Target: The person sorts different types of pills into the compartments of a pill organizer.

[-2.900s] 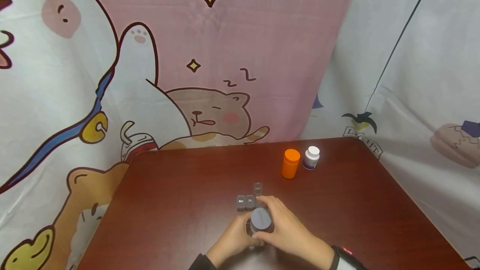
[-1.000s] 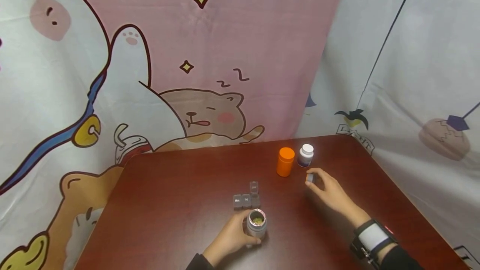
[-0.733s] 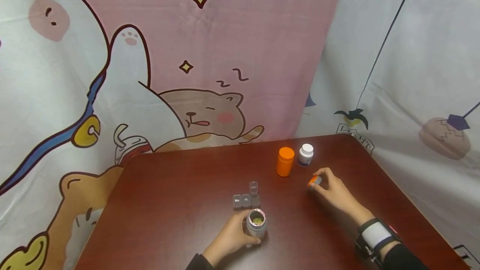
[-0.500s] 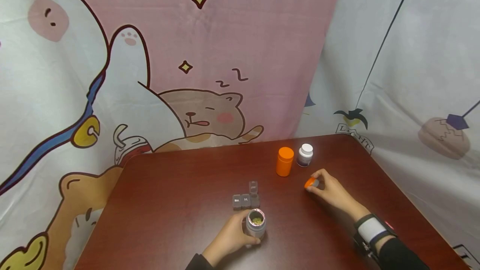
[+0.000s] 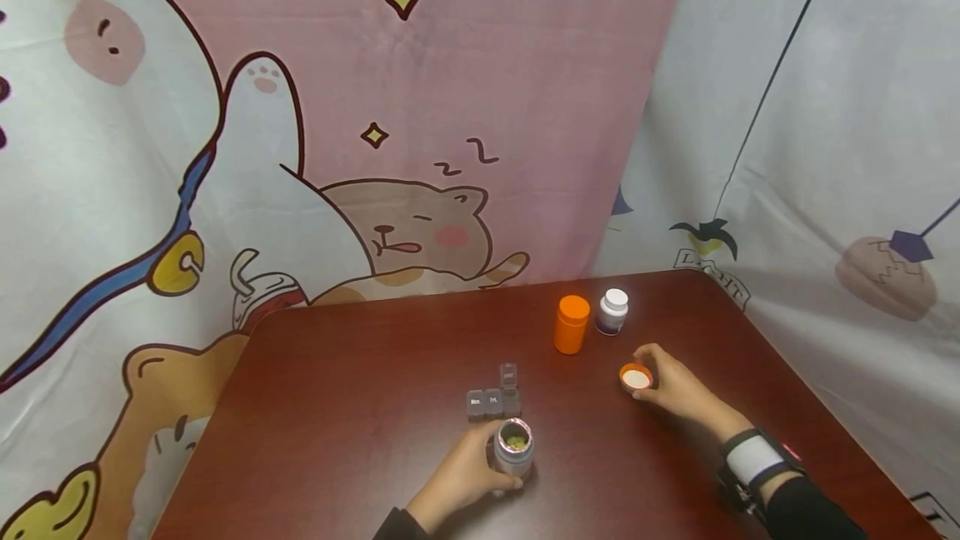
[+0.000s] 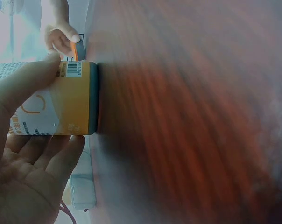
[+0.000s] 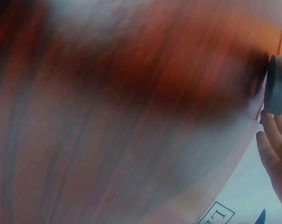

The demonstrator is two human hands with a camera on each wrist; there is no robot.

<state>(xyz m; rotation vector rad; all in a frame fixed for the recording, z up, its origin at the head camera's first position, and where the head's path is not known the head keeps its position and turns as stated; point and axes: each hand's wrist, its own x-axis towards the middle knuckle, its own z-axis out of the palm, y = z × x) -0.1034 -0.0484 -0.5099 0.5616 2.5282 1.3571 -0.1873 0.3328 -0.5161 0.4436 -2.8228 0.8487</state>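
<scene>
My left hand [image 5: 467, 469] grips an uncapped grey pill bottle [image 5: 513, 458] at the table's front; yellow-green pieces lie inside. In the left wrist view the bottle [image 6: 71, 109] shows an orange and white label, fingers and thumb on opposite sides. To the right, my right hand [image 5: 682, 390] pinches the bottle cap [image 5: 636, 378] by its edge, orange rim and white liner facing up. Its grey outside [image 7: 276, 88] faces the table in the right wrist view; whether it touches the wood I cannot tell. Just behind the bottle lies a grey pill organizer [image 5: 492, 402], one lid raised.
A closed orange bottle [image 5: 572, 327] and a smaller white bottle [image 5: 612, 312] stand side by side towards the back right of the brown table [image 5: 360, 373]. A printed cloth [image 5: 555, 107] hangs behind the table.
Both hands were at the capped bottle at first; the right hand has taken the cap off to the right and turned it liner up. The left hand still holds the bottle in place.
</scene>
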